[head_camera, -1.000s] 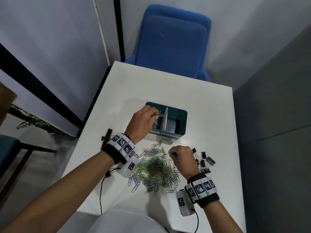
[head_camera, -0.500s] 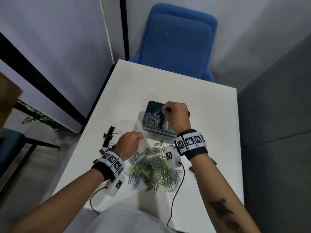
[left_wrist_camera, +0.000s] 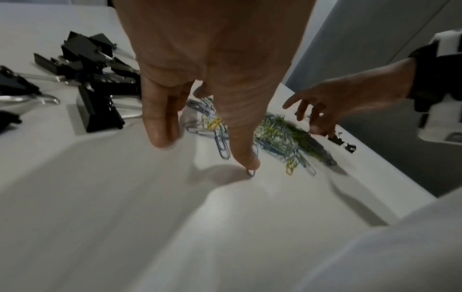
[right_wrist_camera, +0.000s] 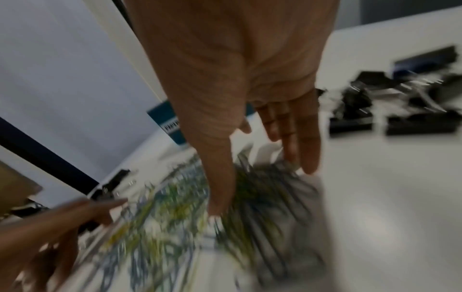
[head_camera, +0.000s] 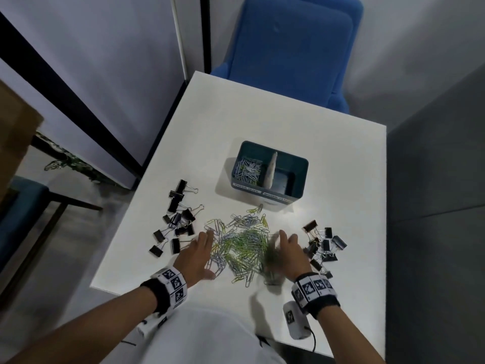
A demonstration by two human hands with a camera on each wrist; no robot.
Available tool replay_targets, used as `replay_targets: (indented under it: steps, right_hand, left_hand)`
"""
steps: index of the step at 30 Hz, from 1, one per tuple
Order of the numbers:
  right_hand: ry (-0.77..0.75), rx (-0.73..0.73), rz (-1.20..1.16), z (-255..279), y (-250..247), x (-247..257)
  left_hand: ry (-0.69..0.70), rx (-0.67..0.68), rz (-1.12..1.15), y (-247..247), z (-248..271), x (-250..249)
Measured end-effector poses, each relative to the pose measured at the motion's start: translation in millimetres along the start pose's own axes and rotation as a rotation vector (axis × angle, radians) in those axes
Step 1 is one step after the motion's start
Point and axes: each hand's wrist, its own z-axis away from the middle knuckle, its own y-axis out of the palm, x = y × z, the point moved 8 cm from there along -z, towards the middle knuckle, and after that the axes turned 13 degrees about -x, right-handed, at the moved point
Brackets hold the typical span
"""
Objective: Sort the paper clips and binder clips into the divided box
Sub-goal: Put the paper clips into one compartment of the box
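I see my left hand [head_camera: 195, 254] flat on the left edge of the paper clip pile [head_camera: 240, 248], fingers straight and spread, its grip holding nothing; in the left wrist view the thumb tip [left_wrist_camera: 246, 160] presses one clip end against the counter [head_camera: 328, 158]. My right hand [head_camera: 287, 254] flanks the pile's right edge, fingers also straight, grip loose and empty; its view is badly blurred. So the pile lies between both palms. One group of black binder clips [head_camera: 177, 223] sits just left of my left hand, another group [head_camera: 322, 245] just right of my right. The divided box [head_camera: 301, 179] stands beyond the pile, paper clips in its left compartment.
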Motion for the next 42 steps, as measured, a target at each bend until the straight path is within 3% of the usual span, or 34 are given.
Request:
replay_targets:
  steps: [9, 16, 22, 33, 39, 42]
  right_hand:
    - [-0.075, -0.12, -0.066, 2, 21, 26]
    - [-0.051, -0.182, -0.126, -7, 9, 32]
    - [-0.06, -0.276, -0.167, -6, -8, 19]
    - [-0.178, -0.375, -0.207, 18, -60, 29]
    - [-0.201, -0.357, -0.24, 19, -92, 34]
    - [-0.235, -0.415, -0.275, 22, -132, 53]
  left_hand:
    - [0.119, -0.114, 0.133, -12, -29, -48]
    - [0.061, -0.142, 0.201, -27, -43, -47]
    - [-0.021, -0.18, 0.398, -46, -47, -35]
    - [0.105, -0.431, 0.598, -149, -54, -55]
    - [0.097, -0.61, 0.608, -222, -102, -65]
    - [0.064, -0.596, 0.593, -228, -137, -69]
